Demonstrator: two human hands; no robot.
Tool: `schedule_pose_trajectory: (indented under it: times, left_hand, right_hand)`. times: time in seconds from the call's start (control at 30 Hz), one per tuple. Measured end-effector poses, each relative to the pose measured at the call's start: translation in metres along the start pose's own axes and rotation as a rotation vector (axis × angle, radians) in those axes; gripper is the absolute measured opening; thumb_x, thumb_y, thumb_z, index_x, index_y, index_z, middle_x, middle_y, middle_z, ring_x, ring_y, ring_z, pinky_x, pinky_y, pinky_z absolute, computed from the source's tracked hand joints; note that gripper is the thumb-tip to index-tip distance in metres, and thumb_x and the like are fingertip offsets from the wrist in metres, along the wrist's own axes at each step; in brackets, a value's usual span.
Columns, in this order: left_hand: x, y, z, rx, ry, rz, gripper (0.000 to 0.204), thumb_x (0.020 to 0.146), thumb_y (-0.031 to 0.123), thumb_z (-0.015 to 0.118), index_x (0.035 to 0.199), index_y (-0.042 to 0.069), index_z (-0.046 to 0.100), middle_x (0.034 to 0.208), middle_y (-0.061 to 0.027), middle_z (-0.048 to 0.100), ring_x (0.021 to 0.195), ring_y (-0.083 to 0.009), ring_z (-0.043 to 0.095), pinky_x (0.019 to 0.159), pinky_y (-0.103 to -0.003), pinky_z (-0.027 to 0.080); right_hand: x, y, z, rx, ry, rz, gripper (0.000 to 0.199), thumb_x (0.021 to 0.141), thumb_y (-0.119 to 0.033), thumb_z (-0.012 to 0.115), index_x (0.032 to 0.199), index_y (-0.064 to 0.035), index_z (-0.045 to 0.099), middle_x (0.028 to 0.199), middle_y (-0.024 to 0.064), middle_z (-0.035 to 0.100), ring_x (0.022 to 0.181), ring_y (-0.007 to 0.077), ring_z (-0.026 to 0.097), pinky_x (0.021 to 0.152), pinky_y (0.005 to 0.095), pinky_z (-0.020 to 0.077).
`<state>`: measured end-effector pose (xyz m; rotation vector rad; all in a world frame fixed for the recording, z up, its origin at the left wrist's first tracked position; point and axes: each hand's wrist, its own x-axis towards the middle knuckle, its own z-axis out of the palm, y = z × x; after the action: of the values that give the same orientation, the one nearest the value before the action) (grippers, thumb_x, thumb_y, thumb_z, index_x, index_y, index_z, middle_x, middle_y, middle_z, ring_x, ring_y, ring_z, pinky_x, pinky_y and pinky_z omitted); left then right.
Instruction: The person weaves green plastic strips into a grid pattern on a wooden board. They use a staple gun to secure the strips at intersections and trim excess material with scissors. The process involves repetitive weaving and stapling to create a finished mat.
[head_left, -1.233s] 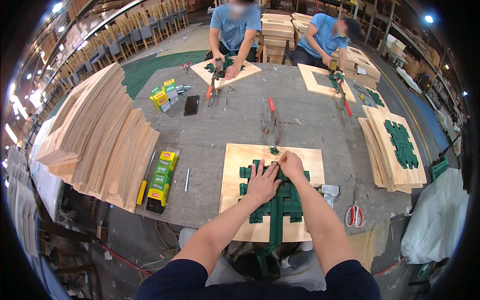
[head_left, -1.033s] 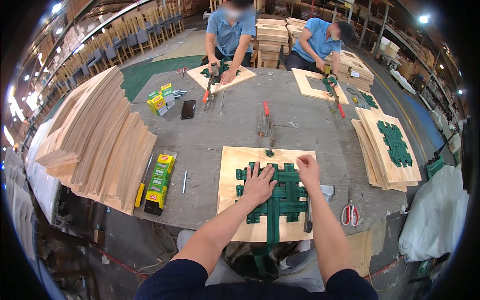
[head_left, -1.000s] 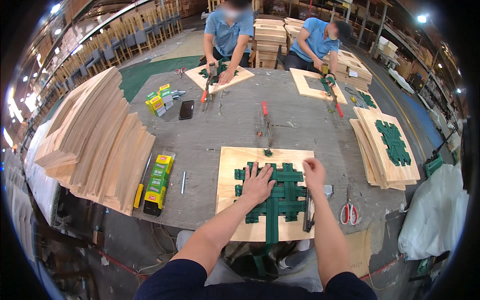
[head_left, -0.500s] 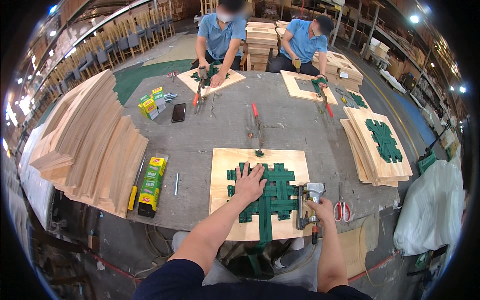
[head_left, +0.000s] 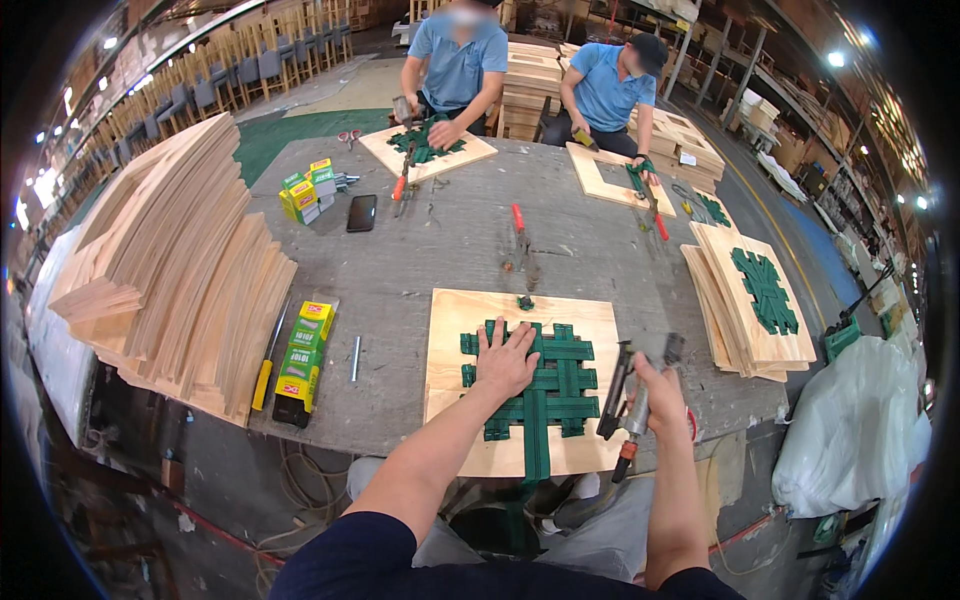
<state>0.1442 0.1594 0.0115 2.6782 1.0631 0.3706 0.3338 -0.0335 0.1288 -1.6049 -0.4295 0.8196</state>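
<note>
A light wooden frame board (head_left: 460, 440) lies at the table's front, with dark green straps (head_left: 560, 378) woven crosswise over its middle. One long strap hangs past the near edge. Flat on the weave rests my left hand (head_left: 507, 362), its fingers spread. Beside the board's right edge, my right hand (head_left: 658, 398) grips a pneumatic staple gun (head_left: 632, 400), which is tilted and slightly blurred. A small green scrap (head_left: 525, 302) sits near the board's far edge. Partly hidden behind my right hand are red-handled scissors (head_left: 691, 424).
Stacked wooden frames (head_left: 160, 270) rise at the left, near yellow-green staple boxes (head_left: 305, 355). A phone (head_left: 362, 213) and red-handled pliers (head_left: 519, 220) lie farther back. More frames (head_left: 750, 300) are piled at the right. Two co-workers (head_left: 455, 65) work across the table (head_left: 400, 270).
My right hand has drawn the staple gun rightward off the weave's right edge and tilted it. My left hand stays on the straps. The far-left co-worker's hand has lifted a little from the weave.
</note>
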Motion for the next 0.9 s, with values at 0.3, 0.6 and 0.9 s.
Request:
schedule_pose_trajectory:
  times: [0.3, 0.6, 0.9]
  left_hand:
    - [-0.001, -0.003, 0.000, -0.008, 0.022, 0.009, 0.057, 0.106, 0.046, 0.041, 0.157, 0.021, 0.041, 0.165, -0.0002, 0.034, 0.155, -0.0395, 0.022, 0.123, -0.067, 0.012]
    - [-0.002, -0.009, 0.002, -0.050, 0.059, -0.004, 0.057, 0.104, 0.043, 0.046, 0.155, 0.019, 0.045, 0.164, -0.0020, 0.036, 0.155, -0.0393, 0.022, 0.122, -0.067, 0.013]
    - [-0.002, -0.009, -0.002, -0.057, 0.036, -0.007, 0.057, 0.104, 0.040, 0.045, 0.156, 0.018, 0.043, 0.164, -0.0012, 0.036, 0.154, -0.0392, 0.023, 0.122, -0.067, 0.013]
  right_hand:
    - [0.069, -0.001, 0.115, -0.133, -0.235, 0.125, 0.033, 0.095, -0.029, 0.074, 0.116, -0.0084, 0.059, 0.090, 0.0030, 0.063, 0.055, 0.0150, 0.057, 0.046, 0.0341, 0.0488]
    - [0.087, 0.011, 0.146, -0.276, -0.229, 0.145, 0.029, 0.097, -0.033, 0.072, 0.109, -0.0088, 0.062, 0.087, 0.0021, 0.063, 0.056, 0.0135, 0.055, 0.046, 0.0330, 0.0475]
    - [0.086, 0.012, 0.155, -0.327, -0.228, 0.155, 0.024, 0.097, -0.030, 0.071, 0.109, -0.0107, 0.062, 0.085, 0.0019, 0.062, 0.056, 0.0131, 0.054, 0.046, 0.0325, 0.0471]
